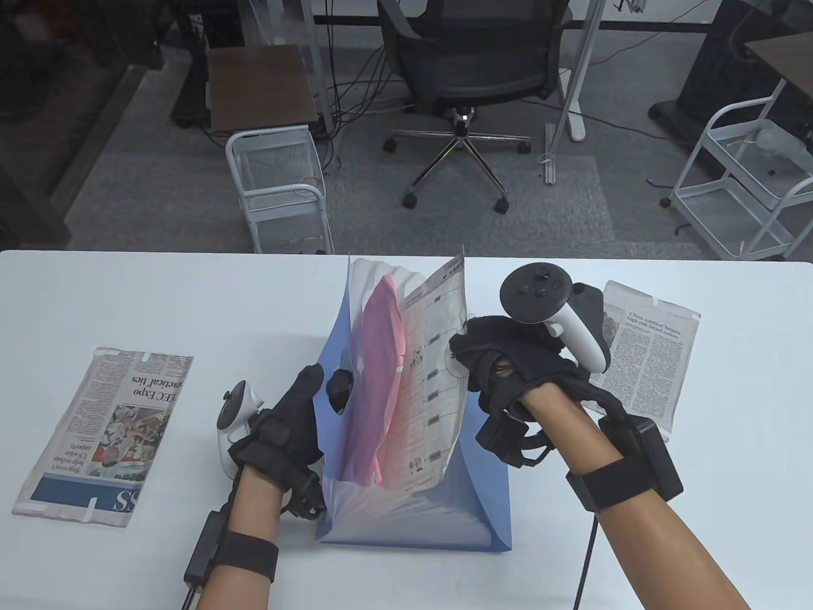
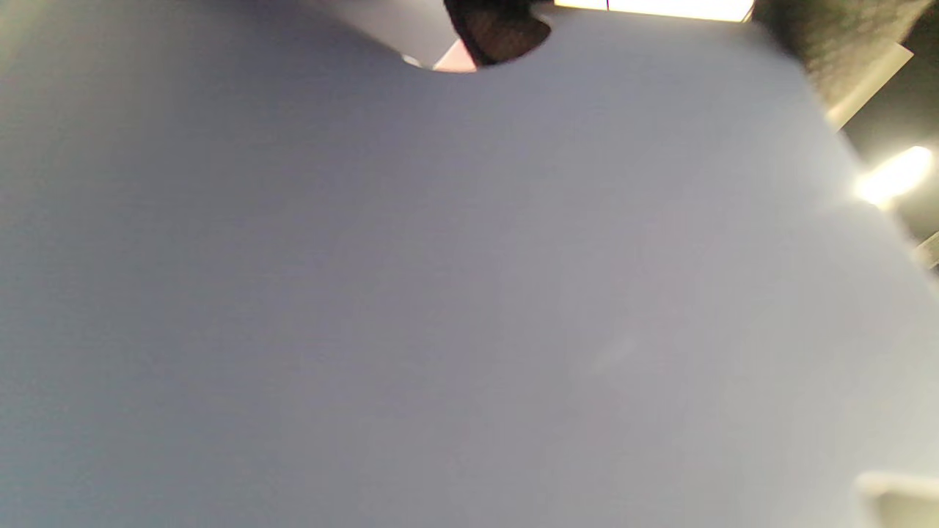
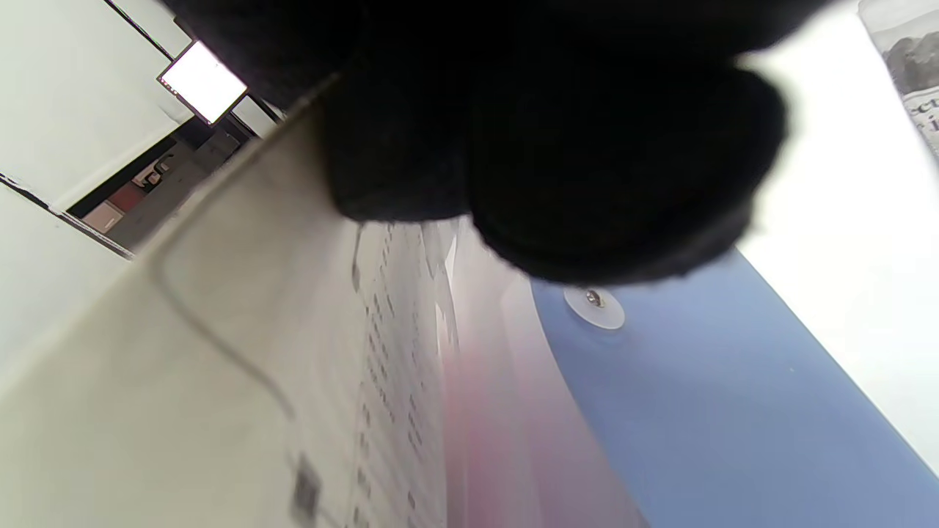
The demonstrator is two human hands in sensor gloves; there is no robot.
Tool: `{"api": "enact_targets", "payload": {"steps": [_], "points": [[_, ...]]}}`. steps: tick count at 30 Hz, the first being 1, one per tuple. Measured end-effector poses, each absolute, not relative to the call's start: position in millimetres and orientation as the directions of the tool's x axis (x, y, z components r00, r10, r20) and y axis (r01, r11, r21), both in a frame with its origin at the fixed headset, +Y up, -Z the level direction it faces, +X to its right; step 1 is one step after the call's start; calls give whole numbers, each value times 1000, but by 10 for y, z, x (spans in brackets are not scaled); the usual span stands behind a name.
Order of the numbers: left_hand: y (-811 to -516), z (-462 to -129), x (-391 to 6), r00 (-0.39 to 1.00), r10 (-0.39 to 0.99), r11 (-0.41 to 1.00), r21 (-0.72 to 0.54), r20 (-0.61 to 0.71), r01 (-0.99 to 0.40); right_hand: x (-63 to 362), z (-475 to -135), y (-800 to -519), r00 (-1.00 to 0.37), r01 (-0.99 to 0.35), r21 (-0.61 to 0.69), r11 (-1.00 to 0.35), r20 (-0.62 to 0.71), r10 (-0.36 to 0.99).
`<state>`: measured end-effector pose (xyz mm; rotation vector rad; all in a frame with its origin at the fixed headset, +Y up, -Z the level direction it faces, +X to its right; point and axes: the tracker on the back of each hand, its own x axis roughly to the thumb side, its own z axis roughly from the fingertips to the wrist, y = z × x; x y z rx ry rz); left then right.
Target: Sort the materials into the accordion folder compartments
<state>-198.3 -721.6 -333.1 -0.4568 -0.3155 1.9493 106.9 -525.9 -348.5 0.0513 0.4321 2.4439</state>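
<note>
my left hand (image 1: 279,426) pinches the left wall of the blue plastic accordion folder (image 1: 483,483), which stands open mid-table. my right hand (image 1: 508,372) curls round the printed newspaper sheet (image 1: 432,381) standing in a pocket beside a pink paper sheet (image 1: 378,387). 2 folded newspapers lie flat on the white table (image 1: 190,298), 1 far left (image 1: 105,435), 1 far right (image 1: 648,352).

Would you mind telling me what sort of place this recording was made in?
Most likely an office or lab: a swivel office chair stands behind the white table, with wire trolleys and trailing cables on grey carpet.
</note>
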Motion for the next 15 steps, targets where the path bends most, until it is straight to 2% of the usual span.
{"api": "enact_targets", "payload": {"steps": [5, 15], "points": [[-7217, -3324, -1987, -377, 910, -414, -416, -172, -810, 883, -3451, -5330, -851, -511, 271, -816, -29, 524], [-7222, -3315, -2004, -392, 904, -427, -412, -171, -805, 594, -3456, -5483, -874, -470, 260, -843, -1, 487]]}}
